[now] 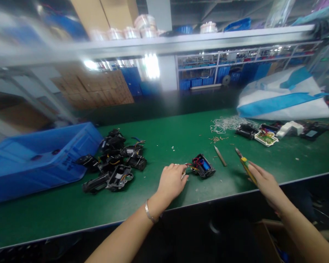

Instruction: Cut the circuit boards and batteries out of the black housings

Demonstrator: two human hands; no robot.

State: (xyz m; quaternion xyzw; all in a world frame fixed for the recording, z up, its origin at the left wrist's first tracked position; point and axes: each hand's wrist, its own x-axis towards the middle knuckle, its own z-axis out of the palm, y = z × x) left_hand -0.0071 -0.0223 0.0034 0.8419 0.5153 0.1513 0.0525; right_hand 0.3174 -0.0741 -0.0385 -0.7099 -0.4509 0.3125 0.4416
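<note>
Your left hand [172,181] lies palm down on the desk [167,131], fingers curled onto the thin red and yellow wires at the near edge of the module [203,166]. Whether they pinch the wires or only rest on them, I cannot tell. The module sits just at 2 o'clock from that hand. It is a small open black shell with a blue part inside.

Your right hand [264,179] is clenched around the tool [244,165], whose yellow-green handle points its tip toward 11 o'clock, near the module but apart from it.

The module looks light and stiff, hard plastic that will likely skate on the smooth mat if pushed. The wires are the weak spot — soft, thin, probably easy to tear from their joints. You would do better to grip the shell by its two outer walls and not lift it by the leads.

A stick [220,156] lies at 1 o'clock from the module. A pile [115,160] of similar black shells lies at 9 o'clock, with a blue bin [30,160] beyond it — well apart from both hands.
</note>
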